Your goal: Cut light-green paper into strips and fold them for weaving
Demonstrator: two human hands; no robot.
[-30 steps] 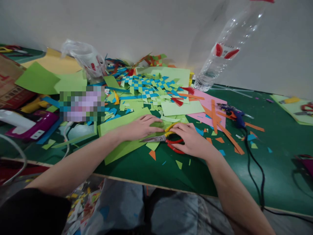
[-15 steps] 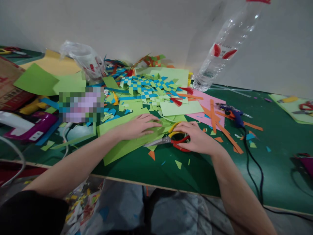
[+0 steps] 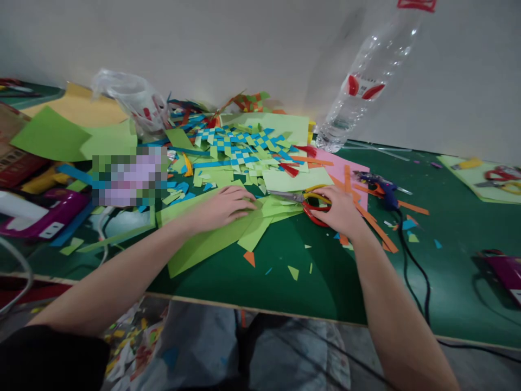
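Note:
My left hand (image 3: 222, 207) lies with its fingers outstretched on a sheet of green paper (image 3: 195, 250). My right hand (image 3: 340, 212) grips scissors (image 3: 311, 202) by their red and yellow handles. The blades point left, over pale green paper strips (image 3: 268, 209) between my two hands; whether the blades are parted I cannot tell. Beyond the hands sits a pile of woven blue and green paper pieces (image 3: 244, 144). A pale green sheet (image 3: 299, 179) lies just behind the scissors.
A plastic bottle (image 3: 358, 89) stands at the back right. A blue glue gun (image 3: 386, 195) and its black cord lie right, near orange strips (image 3: 378, 231). A bagged cup (image 3: 140, 103) stands back left, near a purple and white device (image 3: 52, 212). Paper scraps (image 3: 293, 272) dot the green table.
My right hand has moved the scissors up and away from the table's front edge, the blades now over the pale green strips. My left hand stays on the green paper. The view has shifted slightly.

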